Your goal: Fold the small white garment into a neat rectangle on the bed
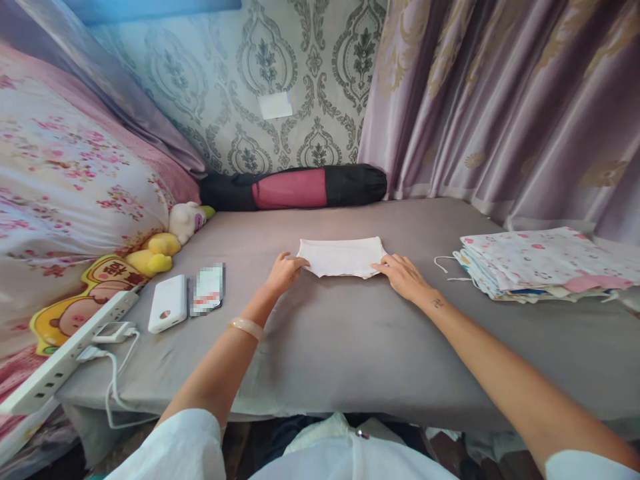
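A small white folded cloth (344,257), perhaps a garment, lies on the grey-covered table (350,347) in front of me. My left hand (287,272) pinches its left edge between thumb and fingers. At the opposite edge, my right hand (403,275) has thumb and fingers closed on the near right corner. The cloth looks spread flat between both hands, with its near edge slightly uneven. Off to the right rests a stack of folded printed cloths (540,260) with white strings hanging out on its left side.
A white power bank (169,303) and a phone with a blurred screen (207,290) lie at the left. Beside them runs a white power strip (70,350) with plugged cables. Plush toys (155,253) line the left edge. A black and red bag (290,188) lies along the wall.
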Demonstrator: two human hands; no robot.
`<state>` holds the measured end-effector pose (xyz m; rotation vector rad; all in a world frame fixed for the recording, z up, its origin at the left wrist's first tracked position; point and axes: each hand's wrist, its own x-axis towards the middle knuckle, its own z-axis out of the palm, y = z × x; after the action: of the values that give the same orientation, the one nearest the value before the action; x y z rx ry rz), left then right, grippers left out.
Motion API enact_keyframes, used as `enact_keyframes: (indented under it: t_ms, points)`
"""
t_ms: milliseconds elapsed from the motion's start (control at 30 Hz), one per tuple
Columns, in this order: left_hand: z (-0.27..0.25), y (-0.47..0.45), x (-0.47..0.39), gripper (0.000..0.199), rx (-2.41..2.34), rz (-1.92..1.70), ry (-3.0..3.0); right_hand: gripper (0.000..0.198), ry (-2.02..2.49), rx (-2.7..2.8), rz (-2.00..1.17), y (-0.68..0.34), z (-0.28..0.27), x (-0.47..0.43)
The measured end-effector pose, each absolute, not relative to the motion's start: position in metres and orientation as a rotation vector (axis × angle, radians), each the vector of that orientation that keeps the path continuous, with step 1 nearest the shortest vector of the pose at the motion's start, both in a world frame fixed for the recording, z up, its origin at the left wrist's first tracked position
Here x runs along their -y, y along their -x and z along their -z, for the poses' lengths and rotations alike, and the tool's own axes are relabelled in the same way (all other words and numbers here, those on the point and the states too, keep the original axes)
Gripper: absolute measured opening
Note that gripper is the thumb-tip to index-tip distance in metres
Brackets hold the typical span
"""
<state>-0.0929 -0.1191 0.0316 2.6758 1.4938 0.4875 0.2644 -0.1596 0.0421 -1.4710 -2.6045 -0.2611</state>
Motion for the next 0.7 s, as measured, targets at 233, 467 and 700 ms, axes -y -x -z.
enact_keyframes:
  t_ms: [233,467,700]
  points:
    - [-0.035,0.085,0.132,0.043,-1.532,-0.440,-2.602,0.049,1.566,2.563,0.186,-0.263,-0.040,0.163]
    - [-0.054,0.046,0.129,0.038,-1.857,-0.340,-2.465,0.029,1.791,2.434,0.118,-0.234,-0.052,0.139]
    - [-0.040,-0.015,0.104,0.039,-1.804,-0.349,-2.472,0.046,1.590,2.457,0.093,-0.177,-0.041,0.114]
